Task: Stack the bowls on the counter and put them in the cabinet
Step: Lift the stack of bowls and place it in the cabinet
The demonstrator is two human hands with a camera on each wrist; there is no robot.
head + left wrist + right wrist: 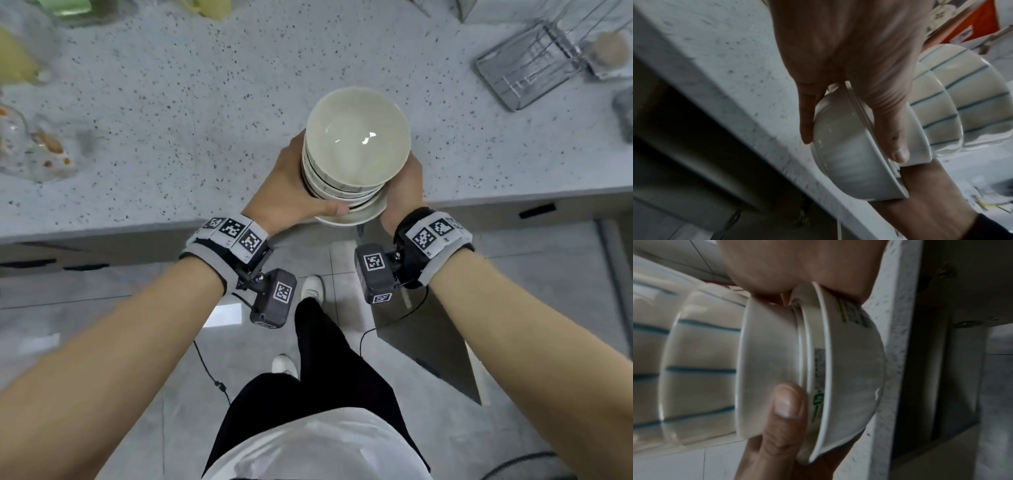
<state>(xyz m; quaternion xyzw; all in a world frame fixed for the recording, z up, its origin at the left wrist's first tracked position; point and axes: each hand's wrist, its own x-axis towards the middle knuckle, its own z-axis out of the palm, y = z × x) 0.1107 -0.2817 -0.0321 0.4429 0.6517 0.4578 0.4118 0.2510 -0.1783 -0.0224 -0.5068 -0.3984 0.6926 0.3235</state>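
A stack of several cream bowls (pixel 356 144) is held above the front edge of the speckled counter (pixel 178 113). My left hand (pixel 294 192) grips the stack from the left, thumb laid along the lowest rim. My right hand (pixel 406 192) clasps it from the right, its fingers hidden behind the bowls. In the left wrist view the thumb and fingers of my left hand (pixel 849 104) wrap the bottom white bowl (pixel 849 165), with blue-striped bowls (pixel 970 104) above it. The right wrist view shows my right hand (pixel 785 410) with its thumb pressing on the lower bowls (pixel 851 373).
A metal dish rack (pixel 534 65) sits at the counter's back right. Glass jars (pixel 30 147) stand at the left. Below the counter edge are cabinet fronts (pixel 85 253) and an opened cabinet door (pixel 435 342) to the right of my legs (pixel 322 359), over a tiled floor.
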